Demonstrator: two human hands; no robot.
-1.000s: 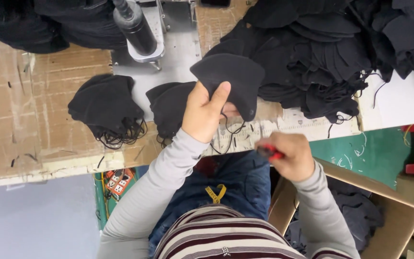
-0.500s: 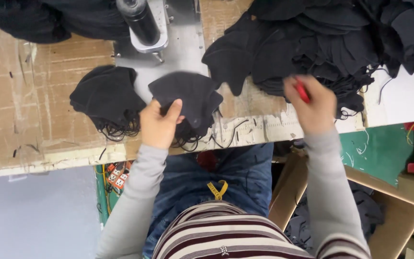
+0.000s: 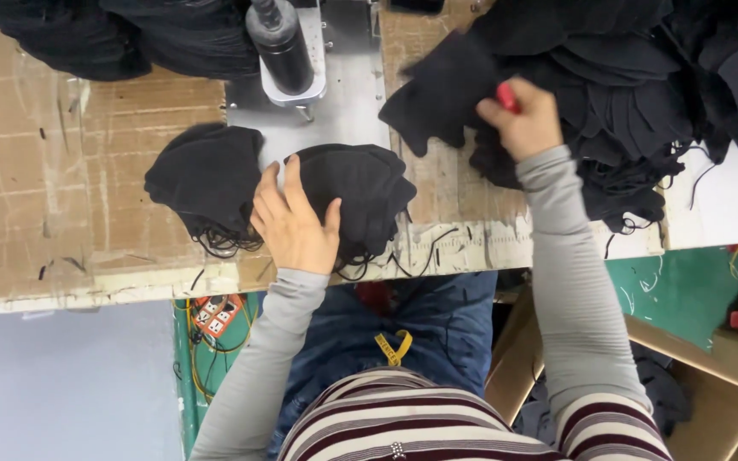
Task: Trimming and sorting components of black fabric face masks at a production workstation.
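1. Since half a second ago, the left hand (image 3: 295, 224) has settled lower on the near stack, and the right hand (image 3: 523, 119) has lifted a black piece out toward the big heap.
2. Head view, left side: the left hand lies flat and spread, pressing down on the stack of black masks (image 3: 356, 196) at the bench's (image 3: 27, 188) near edge; it grips nothing.
3. Head view, right side: the right hand is closed on a small red tool (image 3: 506, 98) and also pinches a black fabric piece (image 3: 442, 98), held above the cardboard-covered bench.
4. A second stack (image 3: 207, 179) sits just beside the left hand; the heap of black pieces (image 3: 642, 102) fills the far right.
5. The machine head (image 3: 282, 47) stands over its metal plate (image 3: 348, 102), between the stacks and the heap.
6. Judgement: one piece appears to be picked for handling; the next move calls for both hands to bring it forward without dragging neighbouring pieces.
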